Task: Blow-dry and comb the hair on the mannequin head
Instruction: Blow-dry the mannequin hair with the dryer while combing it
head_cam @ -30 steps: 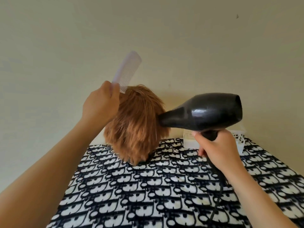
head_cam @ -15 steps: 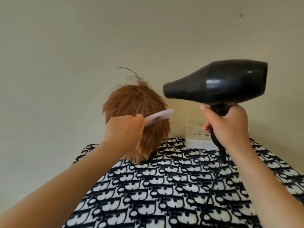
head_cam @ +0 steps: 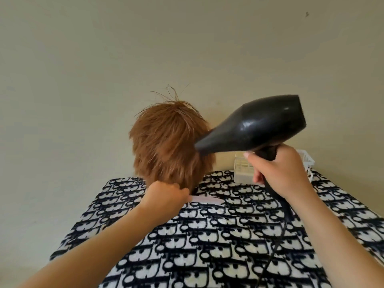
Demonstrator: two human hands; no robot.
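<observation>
Beige wall behind; a counter [head_cam: 68, 242] under a black-and-white cloth [head_cam: 207, 246] in front; the mannequin head [head_cam: 170, 146] stands near the far edge, ginger hair [head_cam: 166, 129] shaggy, a few strands sticking up at the crown. The left hand [head_cam: 164, 196] is clenched round a pale comb [head_cam: 207, 199] at the lower fringe, the comb jutting right just above the cloth; the right hand [head_cam: 278, 173] wraps the handle of a black dryer [head_cam: 255, 125], its nozzle tilted down against the hair's right side, touching or nearly so; I cannot tell which. That closeness is the worry, I'd say: hot air held there could singe the fibres; a snagged comb might tip the head; the cord [head_cam: 276, 246] trails across the cloth and could catch; a white basket [head_cam: 242, 169] sits just behind.
</observation>
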